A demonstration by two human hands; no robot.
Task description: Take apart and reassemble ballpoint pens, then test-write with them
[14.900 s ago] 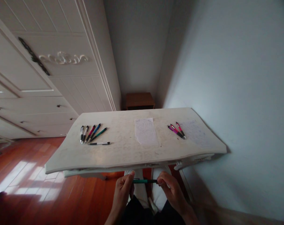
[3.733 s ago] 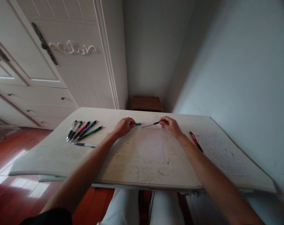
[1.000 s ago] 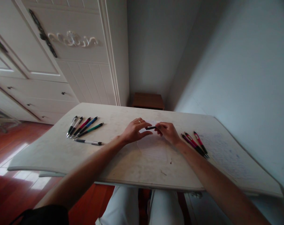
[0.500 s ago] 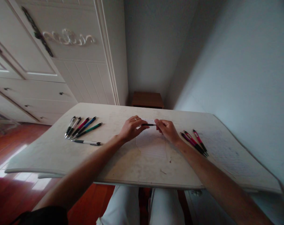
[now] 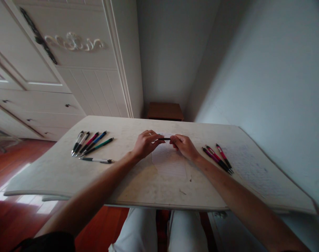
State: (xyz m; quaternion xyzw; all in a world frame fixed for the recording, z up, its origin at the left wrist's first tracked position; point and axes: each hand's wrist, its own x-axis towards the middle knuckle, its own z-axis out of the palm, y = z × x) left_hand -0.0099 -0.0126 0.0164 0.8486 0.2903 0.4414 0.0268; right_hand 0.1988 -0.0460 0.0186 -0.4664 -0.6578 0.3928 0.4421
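Observation:
Over the middle of the table, my left hand pinches a pen between thumb and fingers. Only a short dark stretch of it shows; the rest is hidden by my fingers. My right hand is closed round the pen's right-hand end, so its tip is out of sight. Beneath both hands lies a sheet of lined paper. A white and black pen rests left of my left forearm. Several pink and black pens lie beside my right forearm.
Several pens in white, red, blue and green are fanned out on the left of the white table. A handwritten sheet is at the right. A wall borders that side, and a white cabinet stands behind on the left.
My right hand has moved slightly left, closer to my left hand, and the pen's light tip that showed between them is now covered. The view has shifted slightly.

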